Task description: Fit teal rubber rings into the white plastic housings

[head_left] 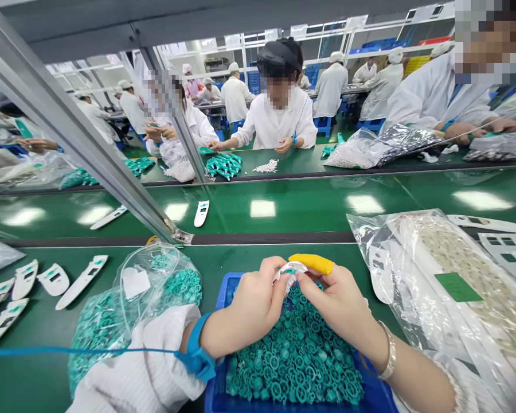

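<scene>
Both my hands meet over a blue bin heaped with small teal plastic rings and caps. Between my fingers is a white plastic housing, seen nearly end-on, with a bit of teal inside it. My left hand pinches its left side. My right hand grips the right side with thumb and fingers, and a yellow finger cot covers one finger. A blue wrist strap with a cord is on my left wrist. The thumb tips partly hide the housing.
Left of the bin lies a clear bag of teal parts, with several white housings farther left. A plastic bag of pale parts is at right. Beyond runs a green conveyor carrying a white housing. A metal post slants at left; co-workers sit opposite.
</scene>
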A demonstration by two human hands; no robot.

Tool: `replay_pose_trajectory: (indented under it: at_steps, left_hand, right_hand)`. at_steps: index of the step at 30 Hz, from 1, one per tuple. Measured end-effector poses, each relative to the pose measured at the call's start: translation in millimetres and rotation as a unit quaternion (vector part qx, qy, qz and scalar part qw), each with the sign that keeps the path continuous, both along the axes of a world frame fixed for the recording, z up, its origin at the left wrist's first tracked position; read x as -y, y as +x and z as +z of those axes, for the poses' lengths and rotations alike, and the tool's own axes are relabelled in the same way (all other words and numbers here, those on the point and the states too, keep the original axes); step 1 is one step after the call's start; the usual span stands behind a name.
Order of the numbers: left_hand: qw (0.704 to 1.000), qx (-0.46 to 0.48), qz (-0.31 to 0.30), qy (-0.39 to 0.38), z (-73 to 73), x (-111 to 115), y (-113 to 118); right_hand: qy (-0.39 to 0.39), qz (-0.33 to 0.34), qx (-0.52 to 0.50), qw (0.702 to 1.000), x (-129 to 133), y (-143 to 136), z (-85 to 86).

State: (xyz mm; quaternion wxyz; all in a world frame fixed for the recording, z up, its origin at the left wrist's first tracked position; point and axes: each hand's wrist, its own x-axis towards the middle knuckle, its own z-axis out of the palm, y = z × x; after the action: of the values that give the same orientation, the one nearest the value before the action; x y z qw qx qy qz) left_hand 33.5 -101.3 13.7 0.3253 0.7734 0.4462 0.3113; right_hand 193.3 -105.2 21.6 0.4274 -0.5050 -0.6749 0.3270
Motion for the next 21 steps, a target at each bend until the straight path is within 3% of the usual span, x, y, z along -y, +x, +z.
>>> replay_pose_trajectory:
  at_steps: [3, 6, 9, 11, 15, 18, 21]
  left_hand:
    - [0.997, -0.053, 0.031, 0.050, 14.4, -32.8, -0.7]
    - [0.985, -0.089, 0.119, 0.087, 24.0, -108.4, 0.8]
    - [0.970, -0.150, 0.177, 0.065, 13.1, -189.0, 2.6]
    - [0.962, -0.172, 0.208, 0.032, -4.6, -223.6, 1.7]
    - [0.934, -0.208, 0.291, -0.024, -45.6, -248.5, -8.8]
    - [0.911, -0.221, 0.346, -0.038, -65.0, -252.5, -17.7]
    - [0.905, -0.226, 0.361, 0.001, -69.4, -254.2, -19.9]
  right_hand:
    - [0.033, -0.008, 0.003, 0.999, 0.9, 6.1, -4.1]
    - [0.054, 0.006, 0.069, 0.996, 4.5, 21.4, -8.5]
    - [0.064, 0.001, 0.227, 0.972, 5.4, 49.7, -14.6]
    - [0.061, -0.064, 0.348, 0.933, 3.1, 75.5, -20.7]
    - [0.020, -0.201, 0.498, 0.843, -1.8, 122.5, -37.5]
    - [0.008, -0.179, 0.523, 0.833, -1.5, 130.9, -53.1]
    - [-0.015, -0.157, 0.543, 0.825, -1.7, 123.7, -65.6]
